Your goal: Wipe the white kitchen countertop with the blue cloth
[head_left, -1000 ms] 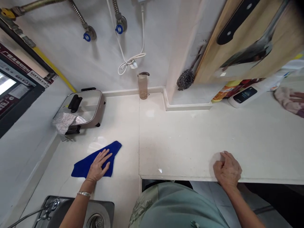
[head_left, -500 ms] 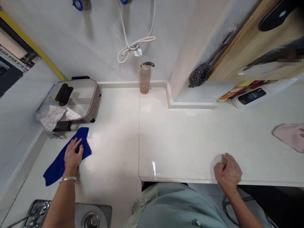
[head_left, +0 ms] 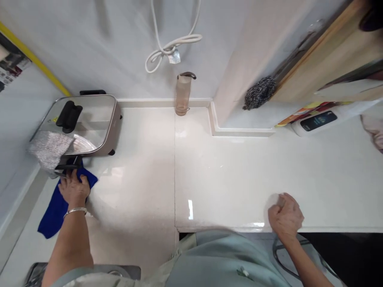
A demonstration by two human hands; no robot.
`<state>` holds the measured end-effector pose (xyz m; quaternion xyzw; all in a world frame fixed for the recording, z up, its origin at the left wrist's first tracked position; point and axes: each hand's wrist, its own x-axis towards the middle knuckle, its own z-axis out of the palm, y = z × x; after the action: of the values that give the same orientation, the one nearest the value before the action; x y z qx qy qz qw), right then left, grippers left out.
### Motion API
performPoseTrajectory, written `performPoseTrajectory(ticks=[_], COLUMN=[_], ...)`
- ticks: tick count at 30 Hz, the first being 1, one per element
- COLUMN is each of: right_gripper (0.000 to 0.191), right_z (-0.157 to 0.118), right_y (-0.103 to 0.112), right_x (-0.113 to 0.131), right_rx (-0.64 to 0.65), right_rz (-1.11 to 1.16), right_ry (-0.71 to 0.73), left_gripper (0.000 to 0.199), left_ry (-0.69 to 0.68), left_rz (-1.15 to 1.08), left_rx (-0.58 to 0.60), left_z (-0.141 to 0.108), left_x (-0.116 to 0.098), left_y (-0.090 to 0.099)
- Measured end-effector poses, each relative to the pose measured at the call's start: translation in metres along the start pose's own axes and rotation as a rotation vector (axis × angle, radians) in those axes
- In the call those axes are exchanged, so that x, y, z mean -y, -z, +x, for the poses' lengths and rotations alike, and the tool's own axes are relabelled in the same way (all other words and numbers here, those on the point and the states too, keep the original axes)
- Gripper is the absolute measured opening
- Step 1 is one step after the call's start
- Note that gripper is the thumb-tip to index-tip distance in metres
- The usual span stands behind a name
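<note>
My left hand (head_left: pixel 74 189) lies flat on a blue cloth (head_left: pixel 55 215), fingers spread and pressing it to the counter. Its fingertips reach the black side handle of an electric pan (head_left: pixel 112 135), and part of the cloth runs under that handle. The pan has a glass lid with a black knob (head_left: pixel 69 116). A silvery-grey cloth (head_left: pixel 49 147) hangs over the pan's near left corner. Far to the right, my right hand (head_left: pixel 286 215) rests as a closed fist on the counter's front edge, with nothing visible in it.
A translucent brown bottle (head_left: pixel 182 95) stands against the back wall beneath a looped white cord (head_left: pixel 170 50). A wire scrubber (head_left: pixel 259 93) hangs beside a wooden board (head_left: pixel 332 59). Behind the board lies a white bottle (head_left: pixel 314 121). The sink (head_left: pixel 131 272) is at the lower left.
My left hand has pushed the blue cloth left and forward, up to and under the pan's handle. The head view has shifted slightly. My right fist stays in place.
</note>
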<state>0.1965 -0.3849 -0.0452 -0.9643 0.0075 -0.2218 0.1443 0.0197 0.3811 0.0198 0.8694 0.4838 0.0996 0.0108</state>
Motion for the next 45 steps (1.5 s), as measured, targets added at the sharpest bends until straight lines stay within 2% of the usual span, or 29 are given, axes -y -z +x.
performPoseTrajectory(ticks=[4,6,10,17,27,31,34,45], right_gripper=[0.046,0.045,0.046,0.040,0.044,0.046,0.050,0.044], right_z=[-0.001,-0.001,-0.001,0.000,0.003,0.004,0.005,0.009], right_y=[0.001,0.001,0.001,0.004,0.001,-0.002,-0.002,0.005], right_x=[0.006,0.008,0.010,0.012,0.013,0.013,0.014,0.018], right_rx=[-0.004,0.002,0.007,0.012,-0.062,-0.077,-0.077,-0.017], right_rz=[0.014,0.020,0.041,0.020,0.081,0.111,0.135,0.131], right_ry=[-0.030,-0.047,-0.068,-0.032,0.021,0.006,-0.003,-0.020], left_gripper=[0.053,0.054,0.058,0.069,0.065,0.067,0.066,0.061], left_ry=[0.103,0.127,0.018,-0.065,-0.190,-0.337,-0.414,-0.611], left_rz=[0.054,0.071,0.025,-0.038,-0.026,-0.068,-0.104,-0.153], left_rx=[0.072,0.063,0.022,0.065,0.011,-0.008,-0.010,0.038], left_z=[-0.004,-0.010,-0.037,-0.096,-0.160,-0.182,-0.198,-0.240], left_x=[-0.010,-0.017,-0.034,-0.072,-0.149,-0.188,-0.224,-0.389], left_y=[0.004,0.006,0.014,0.025,0.011,0.002,-0.003,-0.017])
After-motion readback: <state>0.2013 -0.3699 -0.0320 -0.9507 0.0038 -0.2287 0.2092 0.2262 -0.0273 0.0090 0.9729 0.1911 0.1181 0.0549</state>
